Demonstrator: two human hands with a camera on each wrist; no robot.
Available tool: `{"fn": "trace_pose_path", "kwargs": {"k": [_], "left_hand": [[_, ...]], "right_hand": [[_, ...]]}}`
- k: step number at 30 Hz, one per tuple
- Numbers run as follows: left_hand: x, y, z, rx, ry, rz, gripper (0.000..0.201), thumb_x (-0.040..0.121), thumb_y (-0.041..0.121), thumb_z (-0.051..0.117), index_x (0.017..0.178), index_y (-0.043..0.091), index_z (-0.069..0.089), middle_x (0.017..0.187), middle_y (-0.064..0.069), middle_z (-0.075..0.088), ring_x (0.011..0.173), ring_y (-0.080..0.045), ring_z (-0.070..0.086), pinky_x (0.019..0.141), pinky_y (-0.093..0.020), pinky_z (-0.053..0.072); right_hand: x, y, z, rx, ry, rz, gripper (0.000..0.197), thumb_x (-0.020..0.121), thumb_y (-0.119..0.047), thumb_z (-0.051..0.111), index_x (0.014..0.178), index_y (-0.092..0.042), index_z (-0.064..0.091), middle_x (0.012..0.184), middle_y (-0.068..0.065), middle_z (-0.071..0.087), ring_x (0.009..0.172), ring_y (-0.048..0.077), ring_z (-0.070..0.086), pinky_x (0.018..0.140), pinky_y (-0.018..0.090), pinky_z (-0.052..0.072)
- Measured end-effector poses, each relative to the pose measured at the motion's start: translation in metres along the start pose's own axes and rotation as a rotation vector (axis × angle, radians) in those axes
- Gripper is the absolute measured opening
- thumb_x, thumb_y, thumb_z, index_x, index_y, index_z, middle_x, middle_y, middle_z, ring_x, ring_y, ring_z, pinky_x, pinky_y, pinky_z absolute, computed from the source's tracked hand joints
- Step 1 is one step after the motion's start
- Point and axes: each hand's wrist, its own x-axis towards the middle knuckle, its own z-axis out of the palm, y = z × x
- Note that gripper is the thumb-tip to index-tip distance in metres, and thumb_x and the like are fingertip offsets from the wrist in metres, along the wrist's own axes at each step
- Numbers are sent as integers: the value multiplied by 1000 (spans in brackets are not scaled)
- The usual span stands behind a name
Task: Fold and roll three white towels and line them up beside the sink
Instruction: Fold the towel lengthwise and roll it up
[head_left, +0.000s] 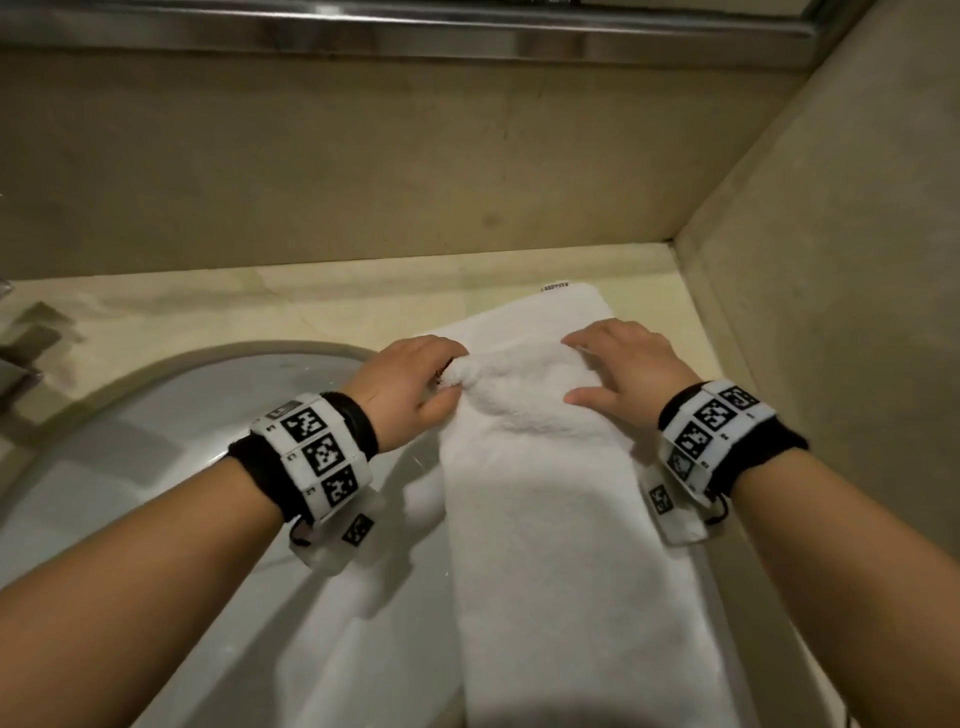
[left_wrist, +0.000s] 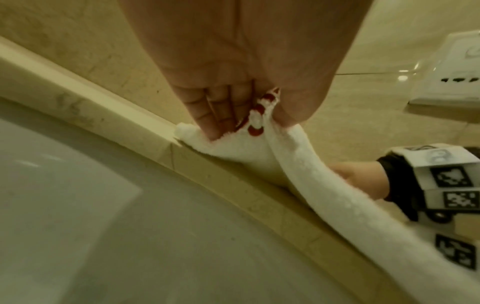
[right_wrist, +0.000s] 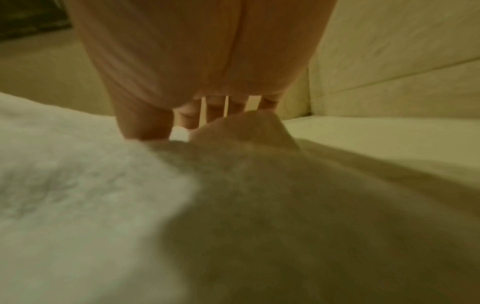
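One white towel (head_left: 550, 519), folded into a long strip, lies on the beige counter (head_left: 363, 301) to the right of the sink (head_left: 156, 441). Its near end reaches over the basin's rim. Partway along, the towel rises in a soft ridge. My left hand (head_left: 441, 382) pinches the ridge's left end; in the left wrist view its red-nailed fingers (left_wrist: 221, 123) and thumb clamp the towel (left_wrist: 337, 195) edge. My right hand (head_left: 592, 370) grips the ridge's right side, thumb in front and fingers behind, as the right wrist view shows (right_wrist: 179, 125). No other towel is visible.
The counter's back wall and a side wall (head_left: 831, 260) close off the corner just beyond the towel. A faucet (head_left: 21, 353) stands at far left. A wall socket panel (left_wrist: 446, 67) appears in the left wrist view. A small label (head_left: 555, 285) marks the towel's far end.
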Motion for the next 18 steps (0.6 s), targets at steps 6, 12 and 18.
{"fn": "trace_pose_path", "kwargs": {"k": [6,12,18], "left_hand": [[2,-9,0,247,-25,-50,37,87,32,52,119,14,50,118,-5,53,109,-24,47,93,-33,37],[9,-13,8,287,-124,-93,70,80,44,60,138,16,33,144,-5,33,133,-23,30,110,-37,26],[9,-7,7,306,-27,54,33,84,17,50,115,10,57,116,-9,57,109,-27,49,91,-39,41]], "right_hand": [[-5,26,-6,-107,-39,156,60,80,-49,59,131,-24,41,135,4,42,124,24,38,101,38,32],[6,16,-9,-68,-30,-34,60,82,-44,60,133,-21,40,139,1,42,125,22,39,104,36,33],[2,14,-8,-207,-79,-21,38,84,-38,54,118,-22,51,114,2,57,106,24,48,91,37,33]]}}
